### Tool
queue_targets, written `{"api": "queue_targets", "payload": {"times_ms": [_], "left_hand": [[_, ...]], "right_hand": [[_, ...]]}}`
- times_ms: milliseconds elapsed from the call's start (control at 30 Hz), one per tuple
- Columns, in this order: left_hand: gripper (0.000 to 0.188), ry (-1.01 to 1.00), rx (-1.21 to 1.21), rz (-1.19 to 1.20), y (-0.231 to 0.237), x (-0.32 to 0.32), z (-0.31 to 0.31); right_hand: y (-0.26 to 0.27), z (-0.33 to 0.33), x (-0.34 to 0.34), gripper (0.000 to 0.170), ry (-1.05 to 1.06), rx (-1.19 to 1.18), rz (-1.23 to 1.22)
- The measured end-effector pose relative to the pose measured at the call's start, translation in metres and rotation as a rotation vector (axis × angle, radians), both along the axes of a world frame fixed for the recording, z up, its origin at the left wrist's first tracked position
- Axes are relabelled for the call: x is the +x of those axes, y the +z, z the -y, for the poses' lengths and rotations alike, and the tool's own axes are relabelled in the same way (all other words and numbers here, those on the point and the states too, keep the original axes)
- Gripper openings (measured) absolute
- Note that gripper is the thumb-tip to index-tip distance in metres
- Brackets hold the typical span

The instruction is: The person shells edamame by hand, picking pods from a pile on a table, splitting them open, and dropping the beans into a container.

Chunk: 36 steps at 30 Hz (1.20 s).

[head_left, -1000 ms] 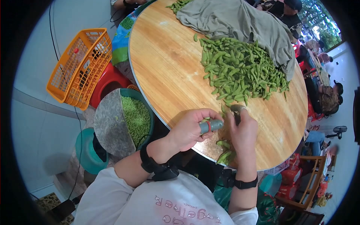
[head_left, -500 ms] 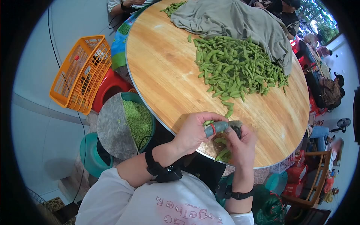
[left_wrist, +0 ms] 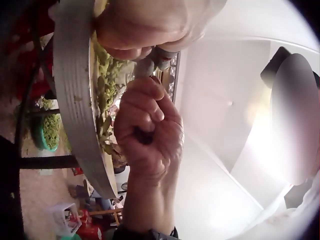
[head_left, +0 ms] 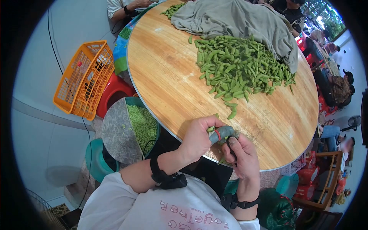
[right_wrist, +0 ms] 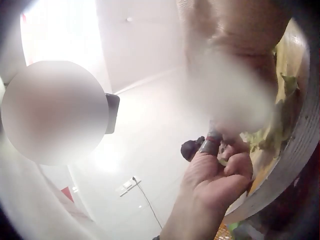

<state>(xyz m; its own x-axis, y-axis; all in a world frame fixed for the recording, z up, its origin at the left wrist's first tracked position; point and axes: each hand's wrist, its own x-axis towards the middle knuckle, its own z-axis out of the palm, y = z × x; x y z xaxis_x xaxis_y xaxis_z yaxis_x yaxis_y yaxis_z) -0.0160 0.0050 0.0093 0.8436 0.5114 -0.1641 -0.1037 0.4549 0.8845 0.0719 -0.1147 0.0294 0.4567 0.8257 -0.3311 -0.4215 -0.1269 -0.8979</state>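
At the near table edge my left hand (head_left: 199,136) curls round a few green soybean pods (head_left: 210,129). A grey finger sleeve (head_left: 224,132) with a red band covers its thumb. My right hand (head_left: 247,157) meets that thumb tip, its fingers bent and pinching at a pod there, largely hidden by the fingers. A dark curved piece (head_left: 232,148) shows by the right thumb; I cannot tell its kind. In the left wrist view the right hand (left_wrist: 150,125) is curled below the left. In the right wrist view the sleeved left thumb (right_wrist: 210,145) shows, with pods partly hidden.
A pile of pods (head_left: 241,65) lies on the round wooden table (head_left: 161,76), partly under a grey cloth (head_left: 230,17). Left of the table stand a bucket of shelled beans (head_left: 142,124), half covered by a grey board (head_left: 119,126), an orange crate (head_left: 82,82) and a red stool (head_left: 115,92).
Both hands have come closer together and slightly toward the table edge. The right hand has moved left and down, its fingers now at the left thumb. The head view has shifted slightly.
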Motion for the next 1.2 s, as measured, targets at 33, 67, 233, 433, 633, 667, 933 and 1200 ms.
{"api": "queue_targets", "payload": {"times_ms": [33,67,233,433,633,667,933,1200], "left_hand": [[0.006,-0.030,0.002,0.023,-0.005,0.001,0.000],[0.006,-0.059,0.004,0.046,-0.010,0.001,-0.001],[0.011,-0.394,-0.413,0.336,-0.021,0.001,-0.015],[0.011,-0.289,-0.153,0.227,-0.011,0.009,-0.011],[0.013,-0.204,-0.242,0.183,-0.017,0.007,-0.009],[0.014,-0.244,-0.334,0.187,-0.015,0.005,-0.010],[0.015,-0.351,-0.225,0.268,-0.018,0.009,-0.014],[0.014,-0.006,0.489,0.120,0.002,0.007,-0.018]], "right_hand": [[0.000,0.000,0.000,0.015,-0.010,-0.005,-0.018],[0.000,0.001,0.001,0.015,-0.011,-0.005,-0.019],[-0.002,0.011,0.004,0.015,0.072,0.205,-0.483],[0.003,0.009,0.003,0.012,-0.013,0.038,0.008],[0.003,0.003,0.005,0.013,0.003,0.016,-0.020],[0.002,0.004,0.007,0.013,0.002,0.015,-0.021],[-0.008,0.004,0.006,0.014,-0.062,0.055,-0.100],[0.004,-0.013,0.010,0.019,-0.136,-0.071,0.090]]}}
